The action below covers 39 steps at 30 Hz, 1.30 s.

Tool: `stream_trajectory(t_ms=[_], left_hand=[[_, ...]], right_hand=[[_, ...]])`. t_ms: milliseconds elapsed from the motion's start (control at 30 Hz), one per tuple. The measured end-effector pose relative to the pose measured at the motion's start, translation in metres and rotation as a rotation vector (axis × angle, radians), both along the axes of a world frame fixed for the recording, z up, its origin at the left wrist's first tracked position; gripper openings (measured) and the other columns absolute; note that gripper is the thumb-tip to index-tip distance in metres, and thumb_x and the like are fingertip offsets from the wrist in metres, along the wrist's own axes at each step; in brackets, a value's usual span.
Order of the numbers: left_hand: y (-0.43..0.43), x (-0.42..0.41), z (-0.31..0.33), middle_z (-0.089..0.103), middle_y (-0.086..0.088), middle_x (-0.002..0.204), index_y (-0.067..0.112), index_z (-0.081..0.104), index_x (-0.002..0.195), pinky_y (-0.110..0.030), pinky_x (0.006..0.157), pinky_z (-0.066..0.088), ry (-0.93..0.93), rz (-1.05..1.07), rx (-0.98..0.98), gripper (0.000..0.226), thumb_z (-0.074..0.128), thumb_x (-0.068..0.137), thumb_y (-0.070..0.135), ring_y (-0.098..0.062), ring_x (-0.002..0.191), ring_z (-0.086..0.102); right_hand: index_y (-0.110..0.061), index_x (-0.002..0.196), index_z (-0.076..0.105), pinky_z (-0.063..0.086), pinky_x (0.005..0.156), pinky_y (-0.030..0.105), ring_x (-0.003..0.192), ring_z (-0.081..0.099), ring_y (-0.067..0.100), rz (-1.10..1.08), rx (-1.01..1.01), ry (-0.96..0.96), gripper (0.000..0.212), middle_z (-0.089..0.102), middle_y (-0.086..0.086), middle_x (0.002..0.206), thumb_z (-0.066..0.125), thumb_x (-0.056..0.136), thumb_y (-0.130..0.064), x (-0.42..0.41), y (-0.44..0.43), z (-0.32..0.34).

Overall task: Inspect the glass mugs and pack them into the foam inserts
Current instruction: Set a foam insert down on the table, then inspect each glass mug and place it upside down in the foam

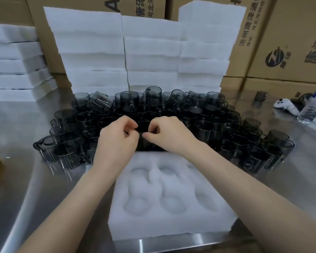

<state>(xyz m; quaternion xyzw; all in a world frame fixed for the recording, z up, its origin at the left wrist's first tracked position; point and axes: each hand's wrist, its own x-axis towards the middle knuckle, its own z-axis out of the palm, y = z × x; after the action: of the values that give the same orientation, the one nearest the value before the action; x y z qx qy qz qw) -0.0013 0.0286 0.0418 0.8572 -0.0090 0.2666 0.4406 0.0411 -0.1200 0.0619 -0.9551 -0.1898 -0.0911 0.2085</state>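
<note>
Pinching one smoked glass mug (143, 141) from both sides with curled fingers: left hand (117, 141) on its left, right hand (170, 136) on its right. Held at the near edge of the other mugs (208, 125), crowded together on the steel table (26, 125); lifted or standing, impossible to tell. Just in front, flat on the table, a foam insert (162, 229), rounded hollows facing up. Behind the crowd, tall foam stacks (91, 52) against printed cardboard cartons (290, 42). Far right, a water bottle (312, 106) beside a white controller (285, 106).
</note>
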Motion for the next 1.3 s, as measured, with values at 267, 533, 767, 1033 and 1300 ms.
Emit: stream_trajectory(t_ms=[267,533,767,1033,1300], left_hand=[[-0.011,0.002,-0.016,0.048,0.005,0.134,0.022,0.037,0.145,-0.032,0.096,0.047,0.11,-0.263,-0.029,0.08,0.073,0.074,0.025,-0.009,0.113,0.053],[-0.025,0.007,-0.002,0.059,0.005,0.12,0.02,0.049,0.131,-0.026,0.09,0.053,0.042,-0.328,-0.219,0.073,0.085,0.068,0.029,-0.005,0.096,0.065],[-0.017,0.006,-0.013,0.063,0.009,0.105,0.022,0.056,0.115,-0.019,0.081,0.052,0.028,-0.462,-0.407,0.051,0.069,0.067,0.01,0.0,0.087,0.064],[-0.013,0.01,-0.007,0.061,0.0,0.119,0.023,0.059,0.124,-0.036,0.098,0.049,-0.026,-0.377,-0.173,0.059,0.08,0.069,0.024,-0.014,0.111,0.06],[-0.017,0.011,-0.013,0.06,0.016,0.113,0.029,0.055,0.131,-0.03,0.096,0.049,-0.059,-0.363,-0.035,0.077,0.088,0.062,0.023,-0.006,0.105,0.062]], right_hand=[[-0.019,0.071,0.073,0.057,0.07,0.043,0.063,0.067,0.016,0.056,0.484,0.028,0.021,0.069,0.0,0.064,0.077,0.08,-0.037,-0.013,-0.018,0.004],[-0.015,0.098,0.072,0.054,0.077,0.03,0.072,0.06,0.014,0.316,0.731,0.151,0.015,0.064,0.01,0.067,0.071,0.086,-0.007,-0.014,-0.042,0.009],[-0.015,0.132,0.054,0.061,0.068,0.044,0.073,0.063,0.022,0.306,0.873,0.322,0.055,0.053,0.01,0.094,0.075,0.081,-0.006,-0.002,-0.038,-0.005],[-0.017,0.112,0.066,0.06,0.074,0.042,0.093,0.07,0.018,0.418,0.875,0.402,0.032,0.072,0.0,0.101,0.071,0.081,-0.018,0.003,-0.029,-0.014],[-0.015,0.093,0.053,0.057,0.061,0.033,0.086,0.07,0.015,0.327,0.923,0.364,0.037,0.066,0.005,0.096,0.081,0.068,-0.021,0.002,-0.027,-0.025]])
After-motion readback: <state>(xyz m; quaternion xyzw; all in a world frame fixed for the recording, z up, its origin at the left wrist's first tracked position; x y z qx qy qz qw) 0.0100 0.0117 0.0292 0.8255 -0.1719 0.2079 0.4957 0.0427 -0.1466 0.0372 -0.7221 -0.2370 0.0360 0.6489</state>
